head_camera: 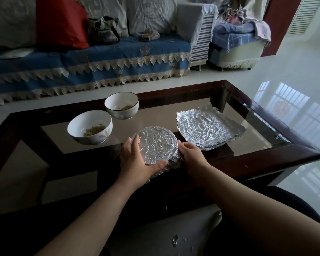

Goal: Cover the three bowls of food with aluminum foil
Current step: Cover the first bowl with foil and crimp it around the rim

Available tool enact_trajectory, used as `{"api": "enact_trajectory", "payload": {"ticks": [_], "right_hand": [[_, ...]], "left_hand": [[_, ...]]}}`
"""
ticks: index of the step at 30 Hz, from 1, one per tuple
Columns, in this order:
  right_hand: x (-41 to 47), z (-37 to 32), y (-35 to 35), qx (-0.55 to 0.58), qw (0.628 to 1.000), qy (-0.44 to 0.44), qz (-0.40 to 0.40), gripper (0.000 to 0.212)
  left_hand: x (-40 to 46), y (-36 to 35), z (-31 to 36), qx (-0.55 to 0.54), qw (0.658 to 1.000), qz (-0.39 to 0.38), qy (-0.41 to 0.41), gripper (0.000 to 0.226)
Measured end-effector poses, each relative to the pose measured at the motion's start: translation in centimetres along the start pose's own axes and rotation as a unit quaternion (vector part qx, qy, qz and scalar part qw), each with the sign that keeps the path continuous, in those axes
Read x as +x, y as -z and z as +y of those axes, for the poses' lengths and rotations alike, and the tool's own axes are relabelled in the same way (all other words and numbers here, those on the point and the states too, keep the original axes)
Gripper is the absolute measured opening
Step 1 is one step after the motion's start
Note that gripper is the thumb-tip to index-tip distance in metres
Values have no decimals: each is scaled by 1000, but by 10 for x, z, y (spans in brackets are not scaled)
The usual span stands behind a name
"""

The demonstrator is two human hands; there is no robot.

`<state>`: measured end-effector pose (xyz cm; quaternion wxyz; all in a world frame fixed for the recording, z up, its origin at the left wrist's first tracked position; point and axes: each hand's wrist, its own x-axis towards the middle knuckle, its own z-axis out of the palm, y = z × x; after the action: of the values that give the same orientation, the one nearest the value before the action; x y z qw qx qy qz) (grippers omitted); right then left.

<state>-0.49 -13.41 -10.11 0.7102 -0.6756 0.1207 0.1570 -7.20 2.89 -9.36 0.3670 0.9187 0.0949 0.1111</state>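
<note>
Fingers of the left hand (137, 159) and right hand (189, 154) curl around the foil-covered bowl (156, 143) between them, apparently crimping its wrap. Beyond the right fingers lie spare foil sheets (209, 126); beyond the left, two uncovered bowls (90, 126) wait on the table (266, 154).

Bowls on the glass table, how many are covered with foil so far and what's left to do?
None is finished yet. In hand: both the left hand and right hand press foil around the foil-covered bowl, which looks nearly sealed. Left: the near open bowl and the far open bowl still show food, and the spare foil sheets lie ready beside them.
</note>
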Motion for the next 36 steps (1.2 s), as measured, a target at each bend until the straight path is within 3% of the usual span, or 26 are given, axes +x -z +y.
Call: {"api": "enact_trajectory", "payload": {"ticks": [3,7,12,15,19,22,25,32,36], "right_hand": [[0,0,0,-80,995,53,-4,41],[4,-3,8,-34,997,-18,-65,68],[-6,4,15,161,970,-8,-183,24],[-9,11,14,211,962,14,-172,13],[-10,18,8,228,969,22,-93,31],[-12,18,3,231,971,28,-64,29],[-15,15,3,228,970,37,-80,19],[-12,10,5,250,963,2,-102,24],[-10,7,4,262,959,-6,-105,24]], "left_hand": [[-1,-2,3,3,1000,16,0,123],[0,-2,3,4,1000,18,7,124],[0,-4,2,4,1000,23,5,123],[-1,-5,1,2,1000,22,7,123],[-2,-7,3,1,999,33,8,122],[-3,-8,5,-2,999,39,8,120],[-5,-10,7,-3,999,43,13,120],[-8,-12,12,-8,998,55,16,121],[-5,-5,13,8,999,46,26,144]]}}
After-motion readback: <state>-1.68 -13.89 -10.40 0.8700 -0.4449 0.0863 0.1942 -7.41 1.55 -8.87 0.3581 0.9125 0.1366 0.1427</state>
